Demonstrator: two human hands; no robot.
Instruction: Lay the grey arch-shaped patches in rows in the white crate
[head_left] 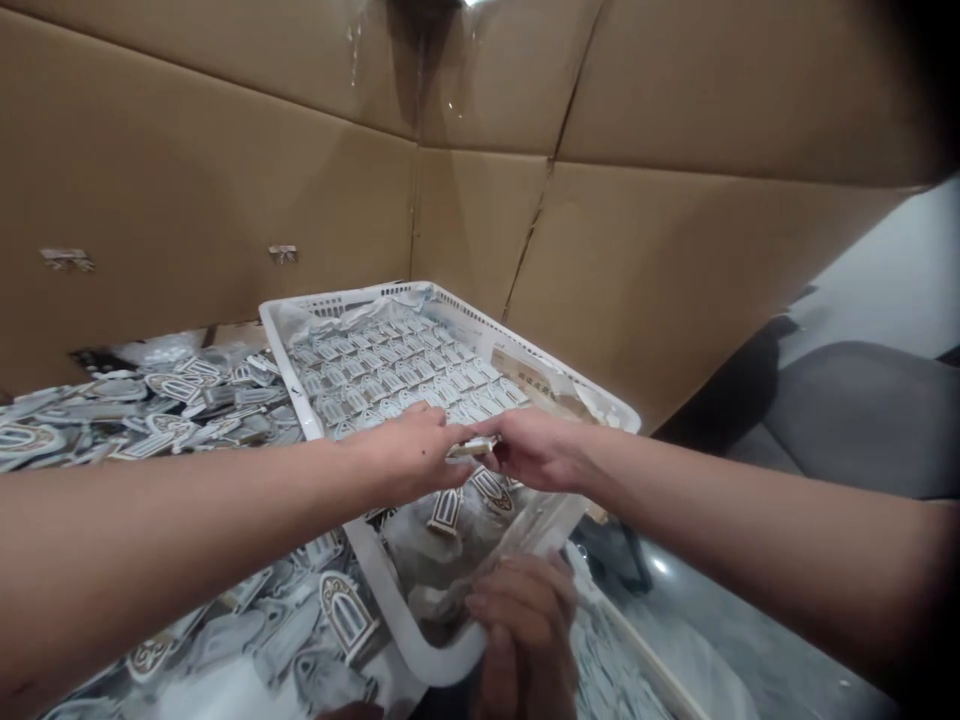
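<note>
My left hand [412, 455] and my right hand [536, 447] meet above the white plastic basket [360, 296]. Between their fingertips is a small pale arched window piece [474, 447], seen nearly edge-on. Both hands appear closed on it; the fingers partly cover it. Behind them, rows of similar pieces [397, 370] lie close together in the basket. Just below my hands, a loose window piece [446, 510] with a brown-gold edge rests on clear plastic film [420, 540], beside another one.
A third hand [525, 620], blurred, is at the basket's near corner. Heaped window pieces [202, 400] spread along the left, with a larger upright-looking one [346, 612] in front. Cardboard walls [225, 180] stand behind. A grey chair [870, 420] is at the right.
</note>
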